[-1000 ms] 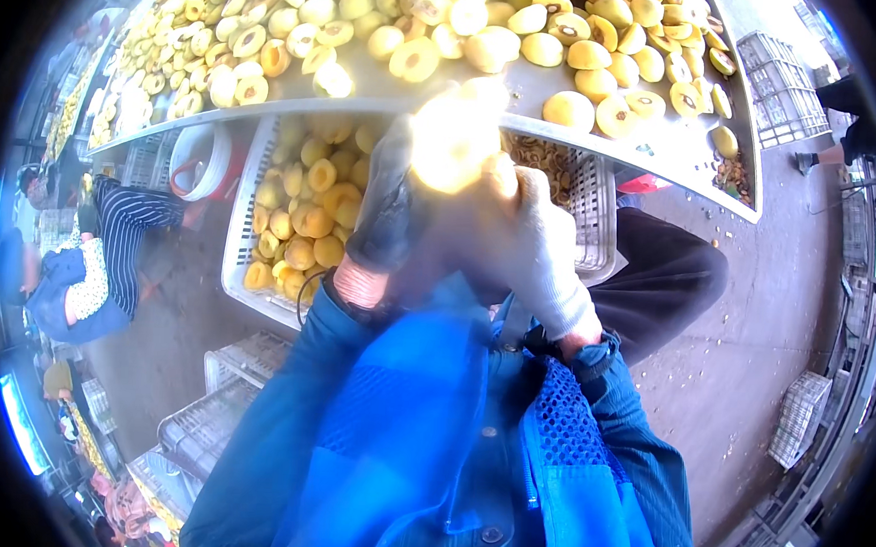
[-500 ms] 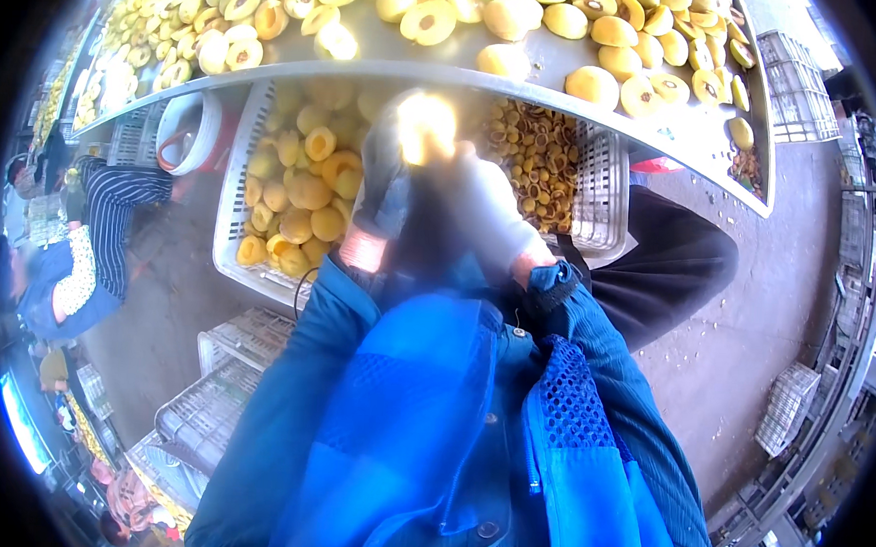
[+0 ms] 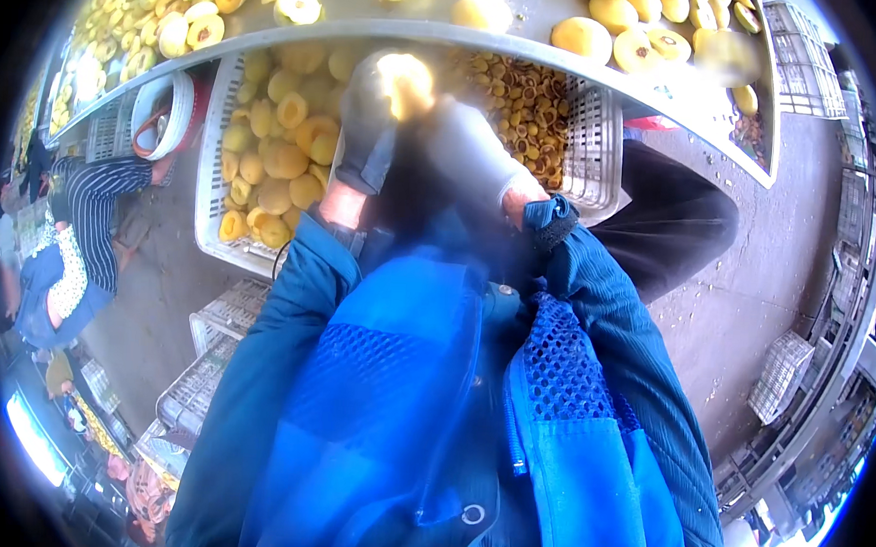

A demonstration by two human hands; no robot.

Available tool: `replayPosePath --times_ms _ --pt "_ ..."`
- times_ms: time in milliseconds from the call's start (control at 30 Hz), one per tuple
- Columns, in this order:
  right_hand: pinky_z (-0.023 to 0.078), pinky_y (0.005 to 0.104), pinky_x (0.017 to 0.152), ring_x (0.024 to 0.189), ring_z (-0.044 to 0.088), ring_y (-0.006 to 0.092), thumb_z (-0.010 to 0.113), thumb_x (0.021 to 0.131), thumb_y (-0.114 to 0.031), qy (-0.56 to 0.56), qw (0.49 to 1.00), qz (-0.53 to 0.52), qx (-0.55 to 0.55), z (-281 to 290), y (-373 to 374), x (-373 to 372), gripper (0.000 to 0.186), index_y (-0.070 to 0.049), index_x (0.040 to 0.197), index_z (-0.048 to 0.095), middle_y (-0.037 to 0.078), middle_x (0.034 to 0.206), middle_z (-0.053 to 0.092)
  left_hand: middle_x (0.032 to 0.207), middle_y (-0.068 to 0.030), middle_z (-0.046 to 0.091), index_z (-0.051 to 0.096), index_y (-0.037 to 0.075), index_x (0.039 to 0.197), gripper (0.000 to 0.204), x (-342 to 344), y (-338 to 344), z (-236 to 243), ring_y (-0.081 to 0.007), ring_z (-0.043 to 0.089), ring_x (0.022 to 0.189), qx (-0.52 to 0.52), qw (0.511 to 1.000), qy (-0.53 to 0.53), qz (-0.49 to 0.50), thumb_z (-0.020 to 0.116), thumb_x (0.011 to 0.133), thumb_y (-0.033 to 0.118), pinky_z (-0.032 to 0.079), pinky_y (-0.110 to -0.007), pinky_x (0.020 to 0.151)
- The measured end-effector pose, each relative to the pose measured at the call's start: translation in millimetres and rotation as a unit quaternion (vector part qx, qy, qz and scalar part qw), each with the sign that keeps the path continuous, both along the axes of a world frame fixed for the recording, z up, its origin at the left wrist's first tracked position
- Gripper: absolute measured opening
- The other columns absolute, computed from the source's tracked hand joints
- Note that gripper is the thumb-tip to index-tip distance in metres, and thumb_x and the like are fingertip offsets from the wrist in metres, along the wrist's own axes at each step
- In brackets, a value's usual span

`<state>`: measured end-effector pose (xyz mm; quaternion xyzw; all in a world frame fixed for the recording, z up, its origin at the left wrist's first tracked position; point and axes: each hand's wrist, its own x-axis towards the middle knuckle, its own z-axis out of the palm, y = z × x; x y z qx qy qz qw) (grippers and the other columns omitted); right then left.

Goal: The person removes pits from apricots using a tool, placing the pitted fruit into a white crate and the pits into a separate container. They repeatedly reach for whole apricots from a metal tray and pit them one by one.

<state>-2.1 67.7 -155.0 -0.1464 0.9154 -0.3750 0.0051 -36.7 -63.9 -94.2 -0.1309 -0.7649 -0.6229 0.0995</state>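
Note:
Over the crates, my left hand (image 3: 366, 129) in a dark grey glove is closed round a yellow peach piece (image 3: 405, 84), washed out by glare. Close beside it, my right hand (image 3: 471, 150) wears a pale glove and looks curled. Blur hides its fingertips and anything in them. Below and left of my hands, a white slotted crate (image 3: 210, 180) holds yellow peach halves (image 3: 285, 161). To the right, another white crate (image 3: 599, 158) contains brown peach pits (image 3: 535, 116), many of them split.
A metal worktable (image 3: 370, 38) spans the front, bearing many halved peaches (image 3: 635, 49). Left of the crates stands a white bucket (image 3: 166, 115); empty crates (image 3: 198, 390) lie nearer me. Another person in striped trousers (image 3: 91, 209) is at far left. A crate (image 3: 781, 377) rests on the right-hand floor.
The whole view has shifted, so table and crates appear higher and slightly further left. Both hands remain together over the crates, the left still round the peach piece.

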Motion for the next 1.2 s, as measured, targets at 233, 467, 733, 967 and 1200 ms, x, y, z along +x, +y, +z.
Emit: replayPosePath --times_ms 233,467,733,967,1200 --pt "0.049 0.0417 0.076 0.084 0.064 0.0375 0.059 0.081 -0.015 -0.15 0.965 -0.044 -0.209 15.6 -1.3 -2.1 0.028 0.006 0.1 0.062 0.024 0.087 0.065 0.109 -0.0111 0.061 0.057 -0.004 0.115 0.045 6.0 -1.0 -20.9 -0.0183 0.057 0.098 -0.034 0.999 0.021 0.03 0.039 0.101 0.034 0.046 -0.031 0.088" --pt "0.05 0.0427 0.076 0.085 0.064 0.0411 0.06 0.08 -0.014 -0.121 0.986 -0.025 -0.112 10.6 2.5 -7.8 0.026 0.006 0.097 0.063 0.027 0.087 0.064 0.111 -0.0128 0.061 0.055 -0.004 0.119 0.044 6.2 7.8 -25.8 -0.0204 0.056 0.101 -0.006 0.997 -0.048 0.055 0.039 0.101 0.033 0.045 -0.033 0.091" --pt "0.05 0.0442 0.072 0.083 0.064 0.044 0.061 0.082 -0.013 -0.253 0.932 -0.084 -0.246 9.4 4.9 -10.1 0.022 0.006 0.091 0.064 0.027 0.083 0.065 0.111 -0.0122 0.06 0.055 -0.003 0.118 0.041 -4.3 7.5 -26.8 -0.0203 0.056 0.103 -0.016 1.0 -0.024 0.009 0.04 0.101 0.031 0.045 -0.034 0.092" --pt "0.05 0.0449 0.07 0.079 0.064 0.044 0.057 0.085 -0.015 -0.303 0.926 -0.1 -0.201 67.4 20.6 -4.6 0.024 0.007 0.093 0.064 0.029 0.077 0.063 0.114 -0.0146 0.061 0.056 -0.004 0.12 0.043 -1.1 11.5 -27.0 -0.0232 0.057 0.104 -0.076 0.997 0.005 0.03 0.039 0.102 0.03 0.045 -0.035 0.094" --pt "0.05 0.0402 0.068 0.074 0.064 0.0295 0.057 0.081 -0.014 -0.453 0.845 -0.074 -0.272 74.7 28.9 -4.2 0.027 0.008 0.095 0.063 0.019 0.076 0.065 0.114 -0.0161 0.062 0.058 -0.004 0.118 0.041 -8.7 9.5 -29.8 -0.0246 0.058 0.103 -0.08 0.996 0.022 0.02 0.039 0.101 0.028 0.045 -0.035 0.094"
